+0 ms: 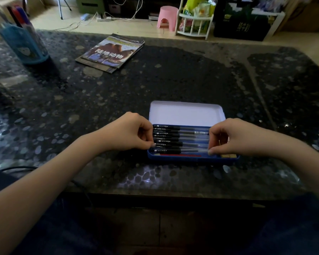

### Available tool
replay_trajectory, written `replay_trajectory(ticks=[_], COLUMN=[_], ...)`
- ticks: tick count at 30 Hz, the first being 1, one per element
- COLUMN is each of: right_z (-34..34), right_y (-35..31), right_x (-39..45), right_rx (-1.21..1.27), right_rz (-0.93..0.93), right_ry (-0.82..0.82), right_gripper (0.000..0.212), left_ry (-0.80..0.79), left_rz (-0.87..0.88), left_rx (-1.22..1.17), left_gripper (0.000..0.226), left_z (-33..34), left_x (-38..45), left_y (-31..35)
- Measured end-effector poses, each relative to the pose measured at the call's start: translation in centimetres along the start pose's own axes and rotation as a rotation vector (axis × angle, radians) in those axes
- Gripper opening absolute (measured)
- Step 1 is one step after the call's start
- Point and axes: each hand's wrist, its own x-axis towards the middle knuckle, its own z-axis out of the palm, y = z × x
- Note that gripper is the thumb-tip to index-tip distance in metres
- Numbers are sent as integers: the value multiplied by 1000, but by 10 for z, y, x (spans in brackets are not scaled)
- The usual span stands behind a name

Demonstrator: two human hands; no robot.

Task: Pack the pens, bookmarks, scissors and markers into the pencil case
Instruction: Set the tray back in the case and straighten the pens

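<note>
A blue tin pencil case (pixel 191 159) lies open near the table's front edge, its white-lined lid (pixel 186 113) tipped back. Several black-capped pens (pixel 180 138) lie side by side in its tray, with a red pencil (pixel 182 155) along the near wall and a tan piece at the right end. My left hand (pixel 125 133) pinches the cap end of the nearest pen (pixel 180 150) at the case's left side. My right hand (pixel 234 137) pinches the same pen's clear end at the right side.
A blue pen holder (pixel 24 45) with markers stands at the far left of the dark speckled table (pixel 81 100). A stack of booklets (pixel 110 52) lies behind the case to the left. A pink stool (pixel 167 18) and white rack are on the floor beyond.
</note>
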Motion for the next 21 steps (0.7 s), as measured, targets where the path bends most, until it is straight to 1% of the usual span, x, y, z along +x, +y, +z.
replay_trajectory(ticks=[7,12,16,21], right_z=[3,6,5,3], right_y=[0,-5,-4,0], right_x=[0,1,0,2], right_rx=[-13,-91,-56,-23], right_rz=[-36,-25,-26,-43], right_ry=[24,32,19,47], right_gripper=[15,20,18,16], left_ry=[4,-8,-8,-27], left_rz=[9,12,22,22], left_rx=[3,5,-5,-1], left_gripper=[23,17,14,10], left_z=[-1,-1,-1,-6], left_x=[0,0,1,0], left_y=[0,-1,-4,-4])
